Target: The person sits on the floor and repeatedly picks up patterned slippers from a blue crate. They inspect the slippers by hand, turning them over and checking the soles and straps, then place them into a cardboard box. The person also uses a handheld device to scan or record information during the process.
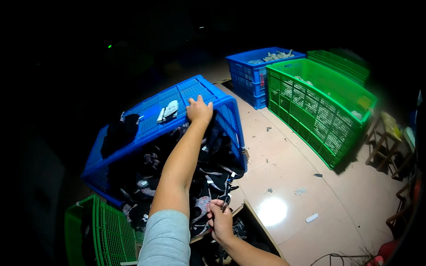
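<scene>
A large blue plastic crate (155, 95) lies tipped on its side, its open mouth toward me. Dark fabric pieces (213, 181) with speckled patches and small white tags fill it and spill out at the front. My left hand (199, 111) rests with fingers apart on the crate's upturned side near the edge, beside a small white bundle (168, 111). A black fabric heap (122, 133) lies farther left on that side. Lower down, my right hand (219, 219) is closed at the spilled pieces, above a cardboard box (262, 224); a small dark bit shows at its fingertips, too unclear to name.
A green crate (95, 221) stands at the lower left. Farther off stand a blue crate (244, 75) with pale pieces and a green crate (310, 115). Wooden stools (384, 133) are at the right. Scraps and a white oblong piece (312, 218) lie on the tiled floor.
</scene>
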Motion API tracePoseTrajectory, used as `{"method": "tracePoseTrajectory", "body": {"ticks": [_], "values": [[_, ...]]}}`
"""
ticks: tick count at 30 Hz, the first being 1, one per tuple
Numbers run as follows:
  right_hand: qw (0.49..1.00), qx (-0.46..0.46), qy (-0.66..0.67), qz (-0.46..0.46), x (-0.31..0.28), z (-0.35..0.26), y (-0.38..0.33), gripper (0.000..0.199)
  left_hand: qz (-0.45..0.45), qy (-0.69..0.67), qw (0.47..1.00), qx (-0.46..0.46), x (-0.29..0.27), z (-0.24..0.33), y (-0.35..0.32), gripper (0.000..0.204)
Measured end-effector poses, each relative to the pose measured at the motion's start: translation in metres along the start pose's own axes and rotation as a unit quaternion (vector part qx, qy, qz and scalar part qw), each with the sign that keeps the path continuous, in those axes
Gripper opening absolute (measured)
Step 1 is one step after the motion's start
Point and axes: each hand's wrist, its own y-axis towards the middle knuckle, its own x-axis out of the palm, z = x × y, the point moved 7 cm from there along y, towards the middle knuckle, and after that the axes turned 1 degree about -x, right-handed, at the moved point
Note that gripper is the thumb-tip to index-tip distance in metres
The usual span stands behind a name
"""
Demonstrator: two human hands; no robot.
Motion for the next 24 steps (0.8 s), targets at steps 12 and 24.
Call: {"method": "tracePoseTrajectory", "body": {"ticks": [12,24], "values": [[0.998,-0.050,0.041,-0.010,-0.004,-0.022,0.005,0.014,0.177,-0.210,0.959,0.062,-0.015,-0.042,-0.001,0.031],[0.982,-0.180,-0.025,-0.053,0.003,-0.076,0.001,0.065,-0.032,-0.521,0.853,0.003,-0.123,-0.065,-0.324,0.030]]}}
